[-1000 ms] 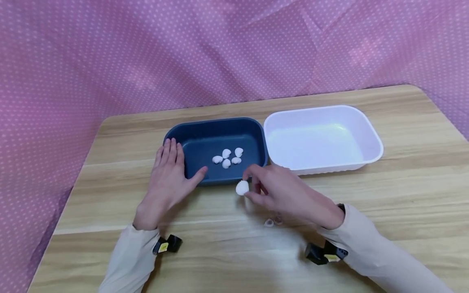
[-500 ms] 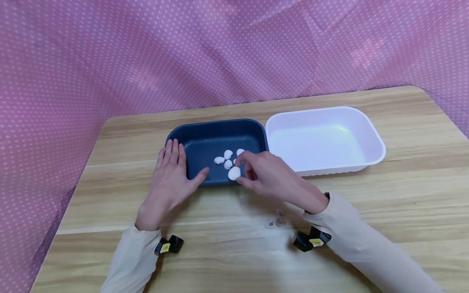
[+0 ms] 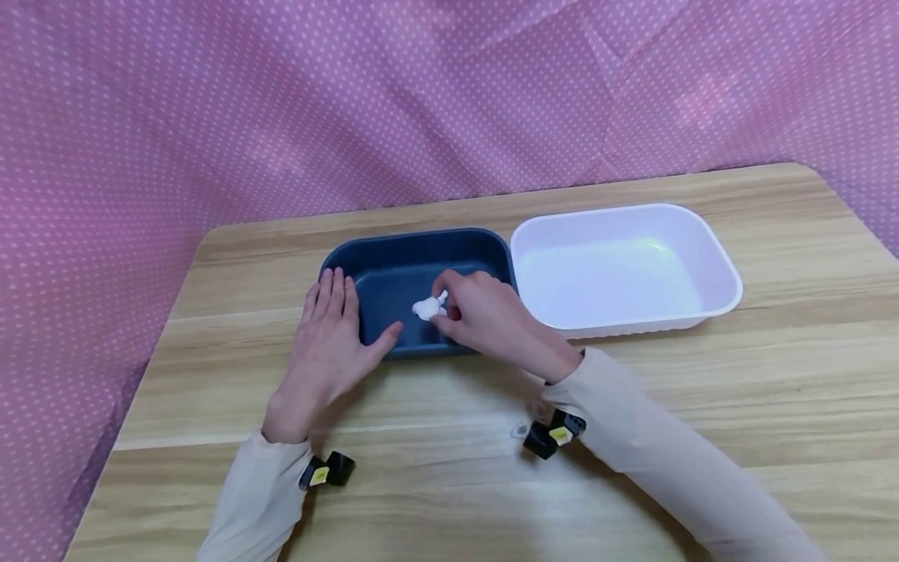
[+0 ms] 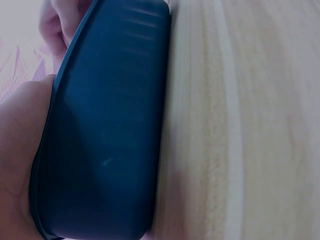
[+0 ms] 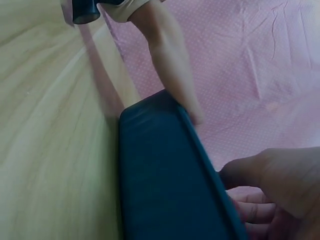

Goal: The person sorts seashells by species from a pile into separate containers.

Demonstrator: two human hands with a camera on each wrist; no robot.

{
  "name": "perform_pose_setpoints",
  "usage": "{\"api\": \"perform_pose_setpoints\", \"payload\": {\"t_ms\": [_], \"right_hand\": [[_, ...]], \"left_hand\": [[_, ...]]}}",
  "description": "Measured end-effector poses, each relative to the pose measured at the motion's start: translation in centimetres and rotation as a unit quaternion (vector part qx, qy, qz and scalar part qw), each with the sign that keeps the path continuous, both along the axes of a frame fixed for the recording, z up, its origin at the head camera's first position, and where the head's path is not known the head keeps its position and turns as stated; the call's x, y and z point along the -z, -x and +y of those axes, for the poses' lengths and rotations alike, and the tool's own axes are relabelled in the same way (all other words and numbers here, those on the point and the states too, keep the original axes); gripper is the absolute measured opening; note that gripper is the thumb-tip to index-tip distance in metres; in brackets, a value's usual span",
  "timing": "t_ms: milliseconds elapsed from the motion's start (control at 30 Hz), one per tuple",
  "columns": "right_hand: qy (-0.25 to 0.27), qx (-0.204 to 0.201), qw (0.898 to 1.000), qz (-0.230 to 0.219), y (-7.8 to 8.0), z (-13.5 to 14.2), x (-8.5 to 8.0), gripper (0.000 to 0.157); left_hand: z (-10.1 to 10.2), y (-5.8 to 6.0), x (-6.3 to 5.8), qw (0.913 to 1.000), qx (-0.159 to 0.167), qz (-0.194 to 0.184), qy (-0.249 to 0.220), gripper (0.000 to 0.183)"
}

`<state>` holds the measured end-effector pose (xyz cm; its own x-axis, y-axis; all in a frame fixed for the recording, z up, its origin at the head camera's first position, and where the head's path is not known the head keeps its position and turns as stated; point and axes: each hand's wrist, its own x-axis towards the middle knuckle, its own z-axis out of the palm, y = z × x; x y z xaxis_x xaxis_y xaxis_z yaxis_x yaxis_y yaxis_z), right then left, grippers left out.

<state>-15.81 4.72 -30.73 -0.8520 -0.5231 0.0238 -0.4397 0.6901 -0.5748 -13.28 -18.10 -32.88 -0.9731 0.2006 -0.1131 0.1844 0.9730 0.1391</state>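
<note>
A white ridged seashell (image 3: 426, 309) is pinched between the thumb and forefinger of my right hand (image 3: 488, 318), low inside the dark blue tray (image 3: 372, 273). Other small white shells lie in that tray, mostly hidden behind this shell and the hand. My left hand (image 3: 325, 355) rests on the tray's left end, fingers straight over the rim and thumb along the near edge. In the left wrist view the tray's outer wall (image 4: 105, 115) blocks sight of the shells. From the right wrist, the right hand (image 5: 282, 187) shows over the tray's edge (image 5: 165, 165), shells out of sight.
A white tray (image 3: 604, 273) stands against the right end of the blue one. On the wooden table (image 3: 421, 499), a few small pale shells (image 3: 520, 429) lie near the right wrist's camera (image 3: 551, 435), partly covered by it. A pink dotted cloth (image 3: 449, 101) hangs behind the table.
My right hand has carried the seashell from in front of the blue tray to inside it, leftward and away from me. The left hand has stayed on the rim.
</note>
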Motion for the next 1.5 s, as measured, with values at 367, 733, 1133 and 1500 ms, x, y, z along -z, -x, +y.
{"api": "perform_pose_setpoints", "payload": {"t_ms": [367,733,1133,1500], "right_hand": [[-0.042,0.031,0.998,-0.029,2.3,-2.0,1.5,0.030],[-0.074,0.021,0.997,-0.028,3.6,-3.0,1.9,0.022],[-0.060,0.021,0.998,-0.030,3.7,-2.5,1.5,0.034],[0.026,-0.001,0.996,0.083,-1.4,3.5,-1.5,0.021]], "left_hand": [[0.2,0.1,0.0,1.0000,0.001,-0.009,-0.002,0.106],[-0.1,0.0,0.0,0.9999,0.000,-0.008,-0.007,0.106],[-0.1,-0.1,0.1,1.0000,0.000,-0.002,-0.004,0.104],[0.0,0.0,-0.1,1.0000,-0.003,-0.007,-0.006,0.105]]}}
